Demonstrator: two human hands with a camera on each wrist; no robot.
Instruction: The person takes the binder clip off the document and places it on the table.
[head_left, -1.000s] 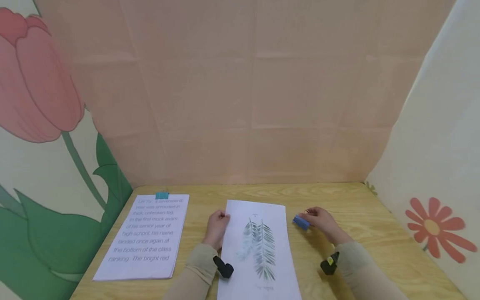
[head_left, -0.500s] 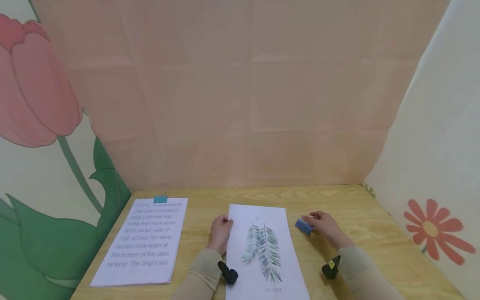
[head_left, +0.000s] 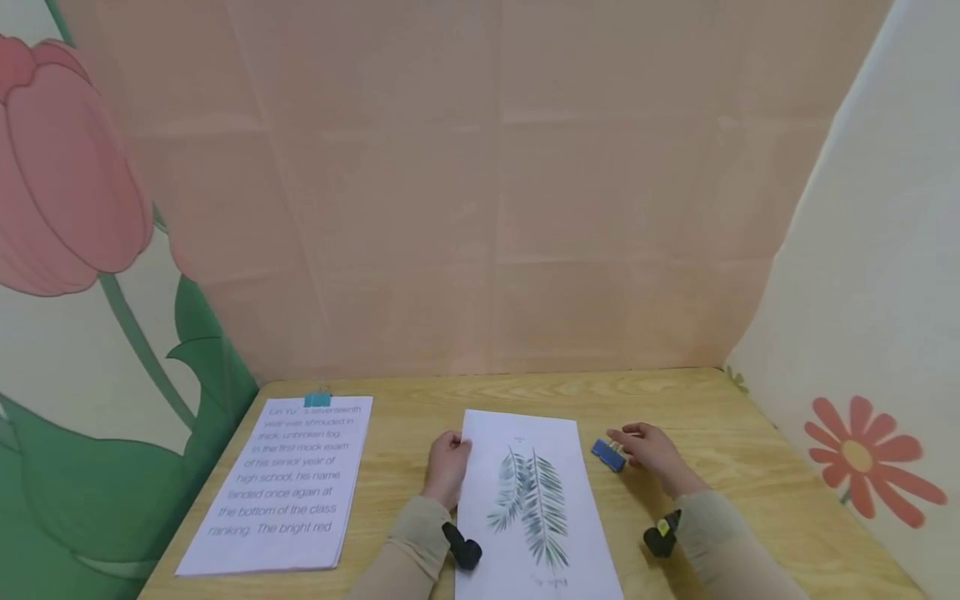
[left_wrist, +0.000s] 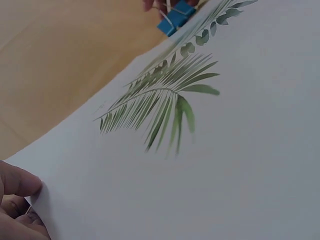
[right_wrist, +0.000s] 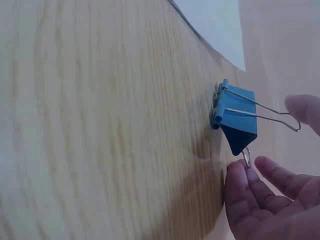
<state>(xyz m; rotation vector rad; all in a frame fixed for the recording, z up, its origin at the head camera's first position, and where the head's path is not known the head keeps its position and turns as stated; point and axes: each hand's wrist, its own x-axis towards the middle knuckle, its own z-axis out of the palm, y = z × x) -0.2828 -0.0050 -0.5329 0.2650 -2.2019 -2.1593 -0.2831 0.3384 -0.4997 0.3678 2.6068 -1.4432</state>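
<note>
My left hand (head_left: pixel 447 468) pinches the left edge of a white paper sheet (head_left: pixel 487 517) printed with green fern leaves. In the left wrist view the sheet (left_wrist: pixel 225 175) bows up, with the thumb on top at its corner. Right of the paper, my right hand (head_left: pixel 654 454) holds a blue binder clip (head_left: pixel 608 456) by its wire handles. The right wrist view shows the clip (right_wrist: pixel 240 115) close to the tabletop, thumb at one handle and curled fingers at the other. The clip is apart from the paper; whether its mouth is parted is hard to tell.
A stack of printed text pages (head_left: pixel 273 508) lies at the left, with a teal binder clip (head_left: pixel 317 400) on its top edge. The wooden table (head_left: pixel 675 392) meets a pinkish backdrop behind and flower-painted walls at both sides.
My left hand and the leaf sheet have shifted slightly right, nearer the blue binder clip. The right hand has barely moved; more of the clip's handles shows. The head view has shifted a little.
</note>
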